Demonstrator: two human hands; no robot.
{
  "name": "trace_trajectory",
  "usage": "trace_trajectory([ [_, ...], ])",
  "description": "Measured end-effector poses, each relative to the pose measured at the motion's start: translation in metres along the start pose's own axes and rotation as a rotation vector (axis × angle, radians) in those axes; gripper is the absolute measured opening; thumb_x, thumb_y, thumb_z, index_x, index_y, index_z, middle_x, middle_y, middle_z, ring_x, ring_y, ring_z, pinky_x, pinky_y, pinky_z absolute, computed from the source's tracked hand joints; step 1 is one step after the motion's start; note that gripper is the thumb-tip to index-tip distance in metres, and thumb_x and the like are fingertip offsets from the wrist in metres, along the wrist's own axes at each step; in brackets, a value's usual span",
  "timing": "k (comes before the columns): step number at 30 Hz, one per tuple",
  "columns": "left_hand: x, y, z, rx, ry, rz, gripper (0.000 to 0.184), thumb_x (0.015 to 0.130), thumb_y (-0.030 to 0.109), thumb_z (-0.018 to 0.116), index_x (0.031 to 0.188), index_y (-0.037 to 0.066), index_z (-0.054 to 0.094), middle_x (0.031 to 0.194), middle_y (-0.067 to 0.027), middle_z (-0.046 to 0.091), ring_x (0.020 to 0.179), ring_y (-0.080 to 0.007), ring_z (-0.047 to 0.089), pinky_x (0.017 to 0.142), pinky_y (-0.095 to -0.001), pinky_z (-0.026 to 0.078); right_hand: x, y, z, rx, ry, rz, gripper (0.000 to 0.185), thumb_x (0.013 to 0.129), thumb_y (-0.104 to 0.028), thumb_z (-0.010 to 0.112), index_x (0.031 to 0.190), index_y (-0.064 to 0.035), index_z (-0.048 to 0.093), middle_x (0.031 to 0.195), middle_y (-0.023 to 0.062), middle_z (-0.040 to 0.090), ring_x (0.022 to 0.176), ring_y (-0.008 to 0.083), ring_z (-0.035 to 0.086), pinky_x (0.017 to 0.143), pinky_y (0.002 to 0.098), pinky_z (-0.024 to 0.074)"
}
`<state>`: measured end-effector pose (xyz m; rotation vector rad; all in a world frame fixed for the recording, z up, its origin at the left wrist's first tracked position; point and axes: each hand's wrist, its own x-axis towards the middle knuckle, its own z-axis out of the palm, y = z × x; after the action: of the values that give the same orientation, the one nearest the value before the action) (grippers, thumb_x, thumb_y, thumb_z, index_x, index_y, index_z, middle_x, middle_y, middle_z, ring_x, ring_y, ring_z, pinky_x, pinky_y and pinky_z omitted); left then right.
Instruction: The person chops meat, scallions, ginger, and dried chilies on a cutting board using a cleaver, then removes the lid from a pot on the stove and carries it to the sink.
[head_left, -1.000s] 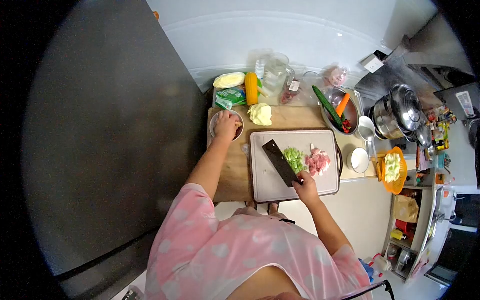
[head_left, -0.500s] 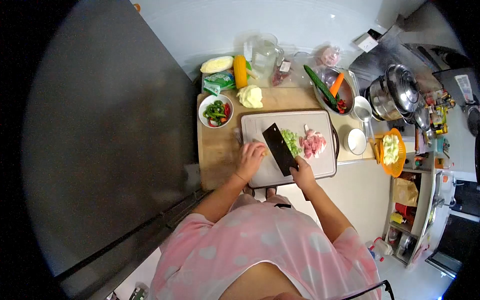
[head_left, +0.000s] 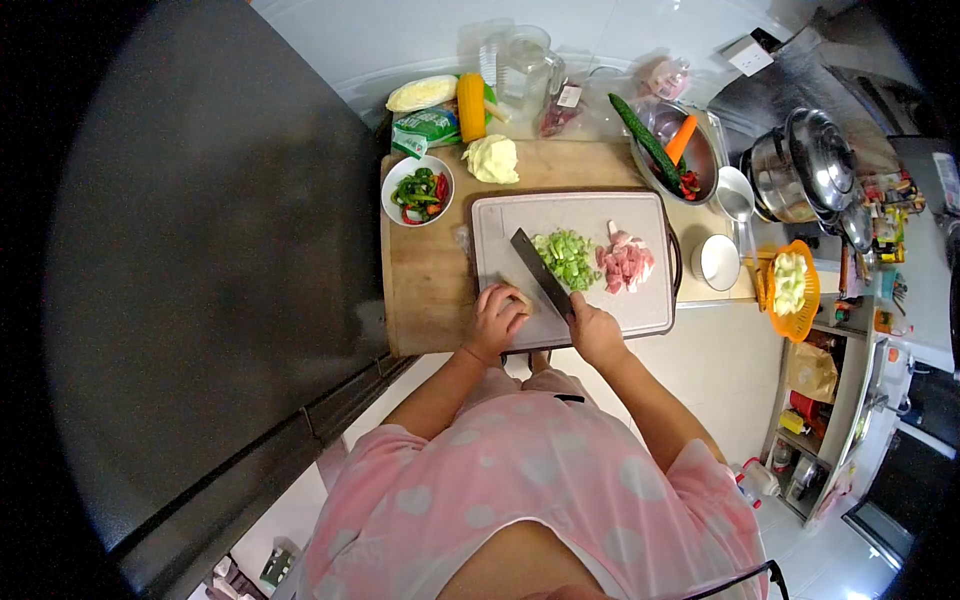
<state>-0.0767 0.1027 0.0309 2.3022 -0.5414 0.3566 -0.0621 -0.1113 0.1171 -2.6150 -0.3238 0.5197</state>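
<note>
My right hand (head_left: 597, 328) is closed round the handle of a dark cleaver (head_left: 541, 270). Its blade stands nearly on edge over the pale cutting board (head_left: 640, 318), along the left side of a heap of chopped light-green vegetable (head_left: 567, 258). At the board's lower left, my left hand (head_left: 495, 322) has its fingers curled at a small tan piece (head_left: 525, 304), mostly hidden and too small to name. Right of the greens lies a pile of cut pink meat (head_left: 627, 264).
Behind the board are a bowl of cut peppers (head_left: 417, 191), a cauliflower-like pale lump (head_left: 491, 160), corn (head_left: 471, 108) and a steel bowl (head_left: 708, 160) with cucumber and carrot. A white bowl (head_left: 716, 262), orange basket (head_left: 806, 295) and steel pot (head_left: 785, 180) stand to the right.
The cleaver has turned from lying broad-side up to nearly on edge, uncovering more of the chopped greens. My left hand stays by the tan piece. The whole view has shifted slightly.
</note>
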Motion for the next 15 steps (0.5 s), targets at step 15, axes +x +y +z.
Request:
trace_trajectory([
  [15,0.032,0.006,-0.014,0.047,-0.061,-0.136,0.037,0.077,0.016,0.069,0.110,0.007,0.057,0.114,-0.0121,0.053,0.109,-0.0305,0.050,0.092,-0.0427,0.041,0.003,0.010,0.002,0.093,0.001,0.029,0.027,0.087,-0.017,0.053,0.109,-0.0053,0.042,0.076,0.0252,0.062,0.071,0.0444,0.061,0.063,0.0537,0.0470],
])
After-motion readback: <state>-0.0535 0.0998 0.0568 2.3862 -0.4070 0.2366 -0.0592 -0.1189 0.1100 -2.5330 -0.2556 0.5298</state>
